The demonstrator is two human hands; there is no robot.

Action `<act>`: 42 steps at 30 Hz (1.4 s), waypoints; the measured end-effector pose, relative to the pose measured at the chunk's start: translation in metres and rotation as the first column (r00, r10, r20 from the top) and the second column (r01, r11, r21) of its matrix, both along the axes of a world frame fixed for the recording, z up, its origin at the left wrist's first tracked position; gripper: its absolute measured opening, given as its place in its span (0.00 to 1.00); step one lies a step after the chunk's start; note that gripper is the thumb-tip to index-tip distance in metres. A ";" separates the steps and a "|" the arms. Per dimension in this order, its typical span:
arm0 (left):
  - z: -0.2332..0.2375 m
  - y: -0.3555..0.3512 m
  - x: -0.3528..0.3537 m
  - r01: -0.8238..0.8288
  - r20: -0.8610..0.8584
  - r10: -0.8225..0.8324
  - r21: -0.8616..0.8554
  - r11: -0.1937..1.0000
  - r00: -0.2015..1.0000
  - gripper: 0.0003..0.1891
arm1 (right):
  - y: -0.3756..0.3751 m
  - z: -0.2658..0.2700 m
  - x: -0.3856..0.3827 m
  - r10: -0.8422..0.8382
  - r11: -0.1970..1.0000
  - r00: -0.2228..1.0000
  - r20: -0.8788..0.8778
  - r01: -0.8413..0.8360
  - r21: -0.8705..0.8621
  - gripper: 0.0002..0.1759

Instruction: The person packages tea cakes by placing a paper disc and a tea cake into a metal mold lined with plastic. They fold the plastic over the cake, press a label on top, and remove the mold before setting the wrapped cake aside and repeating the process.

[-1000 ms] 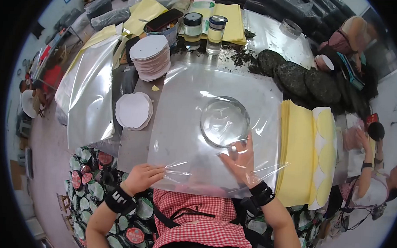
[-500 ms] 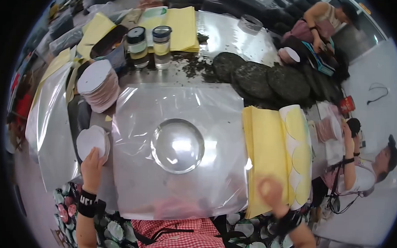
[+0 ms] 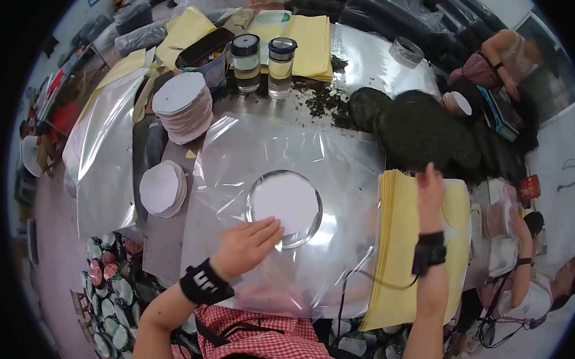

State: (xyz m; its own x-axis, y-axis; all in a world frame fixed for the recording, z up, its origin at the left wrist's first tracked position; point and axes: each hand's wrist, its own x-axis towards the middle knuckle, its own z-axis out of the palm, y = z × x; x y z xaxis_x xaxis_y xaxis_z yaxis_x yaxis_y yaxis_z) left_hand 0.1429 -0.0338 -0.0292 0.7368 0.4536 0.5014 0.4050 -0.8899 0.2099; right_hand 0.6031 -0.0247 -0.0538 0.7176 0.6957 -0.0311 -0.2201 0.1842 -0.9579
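Note:
My left hand (image 3: 247,244) lies with its fingers stretched out, their tips touching the lower edge of a white paper disc (image 3: 287,201). That disc sits within a round metal ring or dish (image 3: 320,212) on a clear plastic sheet (image 3: 237,159). At the right, my right hand (image 3: 430,184) reaches over the yellow paper stack (image 3: 396,246), its fingers at the near edge of a large dark round disc (image 3: 428,134), which is blurred and seems to be gripped. Left of the sheet are a small stack of white discs (image 3: 162,188) and a taller one (image 3: 182,106).
Two lidded glass jars (image 3: 246,64) (image 3: 280,68) stand at the back beside yellow sheets (image 3: 308,47). Dark crumbs (image 3: 325,105) lie on the metal table. A clear tape roll (image 3: 406,52) is farther back. Two people (image 3: 500,60) (image 3: 530,292) work at the right.
My left hand has moved from the small disc stack to the metal ring, where a white disc now lies. My right hand has gone forward to the dark discs. The view has shifted.

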 end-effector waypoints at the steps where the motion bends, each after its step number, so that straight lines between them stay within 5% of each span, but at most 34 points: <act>1: -0.012 -0.001 0.002 -0.002 0.000 0.002 0.008 1.000 1.000 0.13 | -0.015 0.002 -0.030 0.153 0.987 0.984 0.091 -0.149 -0.053 0.11; 3: -0.026 -0.004 -0.002 0.062 -0.002 -0.064 -0.218 0.974 0.998 0.14 | -0.039 0.016 -0.100 0.242 0.958 0.964 -0.112 -0.256 -0.130 0.08; 7: -0.001 0.007 -0.017 0.062 0.143 -0.036 -0.180 0.982 0.989 0.17 | -0.074 -0.003 -0.185 0.476 0.787 0.831 -0.287 -0.548 -0.283 0.10; 10: -0.045 0.028 -0.005 -0.208 -0.045 0.203 -0.244 0.947 0.978 0.30 | -0.081 -0.033 -0.204 0.607 0.655 0.734 -0.304 -0.679 -0.332 0.18; 12: -0.036 0.036 -0.007 -0.195 -0.102 0.174 -0.272 0.942 0.980 0.35 | -0.080 -0.005 -0.205 0.617 0.721 0.714 0.331 -0.343 -0.603 0.35; 13: -0.033 0.035 -0.008 -0.171 -0.185 0.114 -0.333 0.927 0.976 0.40 | -0.073 0.015 -0.209 0.615 0.721 0.716 0.330 -0.341 -0.603 0.35; 15: -0.017 0.050 0.000 -0.164 -0.352 0.032 -0.352 0.922 0.935 0.58 | -0.058 0.051 -0.214 0.572 0.789 0.142 0.808 -0.363 -0.495 0.52; 16: -0.012 0.056 0.008 -0.184 -0.411 0.027 -0.346 0.920 0.911 0.60 | -0.044 0.046 -0.224 0.576 0.790 0.149 0.803 -0.355 -0.500 0.52; 18: -0.016 0.059 0.020 -0.199 -0.467 0.013 -0.351 0.915 0.884 0.63 | -0.017 0.014 -0.257 0.614 0.746 -0.196 0.764 -0.173 -0.643 0.54; 22: -0.040 0.073 0.027 -0.212 -0.521 0.011 -0.328 0.920 0.854 0.70 | 0.004 -0.023 -0.267 0.687 0.688 -0.350 0.637 0.034 -0.725 0.48; 25: -0.049 0.070 0.033 -0.193 -0.526 -0.008 -0.327 0.925 0.850 0.71 | 0.007 -0.034 -0.271 0.714 0.670 -0.316 0.625 0.048 -0.741 0.43; 26: -0.051 0.066 0.036 -0.214 -0.538 0.053 -0.241 0.947 0.841 0.65 | 0.009 -0.050 -0.276 0.677 0.730 -0.166 0.718 0.019 -0.684 0.30; 27: -0.053 0.065 0.038 -0.234 -0.546 0.116 -0.152 0.960 0.830 0.59 | 0.015 -0.062 -0.274 0.676 0.730 -0.166 0.718 0.017 -0.683 0.30; 29: -0.068 0.076 0.045 -0.244 -0.582 0.081 -0.208 0.947 0.809 0.59 | 0.025 -0.080 -0.272 0.774 0.633 0.057 0.630 -0.085 -0.770 0.18; 31: -0.078 0.077 0.046 -0.226 -0.586 0.036 -0.255 0.940 0.810 0.55 | 0.019 -0.072 -0.273 0.719 0.688 -0.063 0.693 -0.076 -0.721 0.12; 32: -0.075 0.078 0.047 -0.237 -0.617 0.023 -0.268 0.934 0.786 0.53 | 0.023 -0.070 -0.274 0.815 0.577 -0.051 0.578 -0.025 -0.816 0.33; 34: -0.064 0.068 0.042 -0.248 -0.645 0.017 -0.270 0.930 0.764 0.52 | 0.012 -0.058 -0.274 0.764 0.630 -0.160 0.625 -0.025 -0.776 0.37; 36: -0.055 0.062 0.031 -0.117 -0.457 0.021 -0.183 0.976 0.889 0.36 | -0.004 -0.021 -0.268 0.699 0.663 -0.299 0.650 -0.071 -0.745 0.44; 37: -0.039 0.051 0.015 -0.022 -0.240 -0.045 -0.268 0.963 0.970 0.28 | -0.006 -0.022 -0.252 0.744 0.598 -0.208 0.635 -0.215 -0.772 0.31; 38: -0.025 0.035 -0.004 0.000 -0.103 -0.041 -0.370 0.929 0.994 0.23 | -0.016 -0.023 -0.234 0.650 0.717 0.007 0.760 -0.335 -0.611 0.28; 40: -0.019 -0.006 -0.058 -0.029 -0.046 0.013 -0.357 0.933 0.999 0.16 | -0.031 -0.027 -0.195 0.262 0.962 0.168 0.950 0.028 -0.271 0.32; 42: -0.039 -0.045 -0.088 0.036 -0.035 -0.050 -0.325 0.945 0.998 0.13 | -0.034 -0.064 -0.154 0.246 0.949 0.190 0.951 0.154 -0.276 0.33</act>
